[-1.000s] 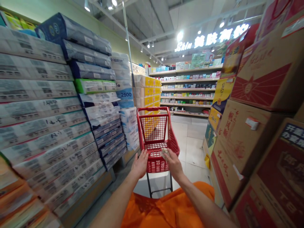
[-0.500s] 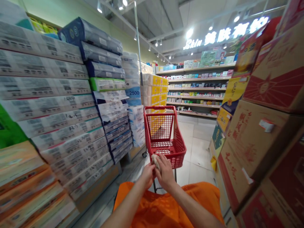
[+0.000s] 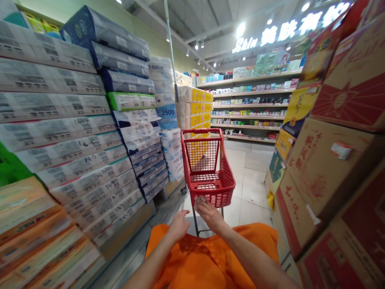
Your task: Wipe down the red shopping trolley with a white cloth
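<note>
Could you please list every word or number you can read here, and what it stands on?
"Skin 美肤有": lit sign; last character unclear.
"2500": blue-and-white pack.
"帆风顺": brown carton.
Other print, as on white packs, orange packs and shelf goods: too small or blurred to read.
Red cart: no text visible.

A bright orange garment is worn, with both forearms bare.

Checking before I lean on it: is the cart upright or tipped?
Upright: the cart opens upward, with its legs beneath.
</note>
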